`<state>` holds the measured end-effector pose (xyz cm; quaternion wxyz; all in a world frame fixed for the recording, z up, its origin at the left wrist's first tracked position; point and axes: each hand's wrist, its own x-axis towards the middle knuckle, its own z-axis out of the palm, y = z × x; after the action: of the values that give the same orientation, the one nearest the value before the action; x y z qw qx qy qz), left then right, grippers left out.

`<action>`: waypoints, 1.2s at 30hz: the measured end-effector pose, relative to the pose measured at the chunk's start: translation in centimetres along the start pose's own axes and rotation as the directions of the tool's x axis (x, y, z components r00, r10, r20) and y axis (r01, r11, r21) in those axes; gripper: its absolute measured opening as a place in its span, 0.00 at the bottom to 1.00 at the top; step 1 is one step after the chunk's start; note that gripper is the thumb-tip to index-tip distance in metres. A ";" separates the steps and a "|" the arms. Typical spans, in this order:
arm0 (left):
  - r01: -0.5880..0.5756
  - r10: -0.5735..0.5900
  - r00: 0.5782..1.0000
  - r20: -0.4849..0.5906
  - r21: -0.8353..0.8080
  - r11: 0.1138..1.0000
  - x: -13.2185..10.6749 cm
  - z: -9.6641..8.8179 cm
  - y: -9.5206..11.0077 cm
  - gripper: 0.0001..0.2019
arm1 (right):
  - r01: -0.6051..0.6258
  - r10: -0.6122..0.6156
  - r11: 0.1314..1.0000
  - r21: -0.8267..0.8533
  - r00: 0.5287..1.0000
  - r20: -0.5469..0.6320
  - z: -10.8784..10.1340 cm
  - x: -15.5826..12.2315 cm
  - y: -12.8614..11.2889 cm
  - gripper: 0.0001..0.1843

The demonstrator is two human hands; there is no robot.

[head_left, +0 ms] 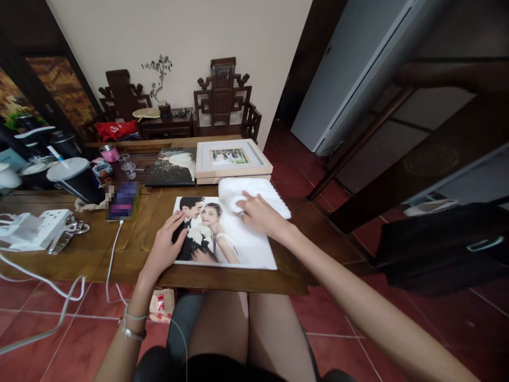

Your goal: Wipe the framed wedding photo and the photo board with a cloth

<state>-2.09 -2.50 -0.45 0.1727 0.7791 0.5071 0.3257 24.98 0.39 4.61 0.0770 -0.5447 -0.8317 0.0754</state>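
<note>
A photo panel (222,249) showing a couple in wedding clothes lies flat on the wooden table (159,273) in front of me. My left hand (167,241) rests on its left edge, fingers stretched out. Over the panel's upper right corner lies a white towel (270,193), reaching past the edge. My right hand (260,212) presses on the towel with its fingers curled into the cloth. Part of the panel's right side is hidden under the towel and hand.
Behind the panel are a light wooden picture frame (234,171) and a dark photo panel (170,164). To the left are a phone (122,199) on a cable, a lidded cup (75,178) with a straw, a pink cup (109,153) and a white power strip (47,228).
</note>
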 end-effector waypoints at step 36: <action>-0.035 0.036 0.999 -0.022 0.041 0.999 0.1 0.2 0.1 0.21 | 0.095 -0.094 0.995 0.029 0.994 -0.058 3.5 -8.8 -7.6 0.12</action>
<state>-1.88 -2.45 -0.53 0.1451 0.7875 0.5018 0.3271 20.94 -10.87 2.35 0.1127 -0.5053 -0.8527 0.0692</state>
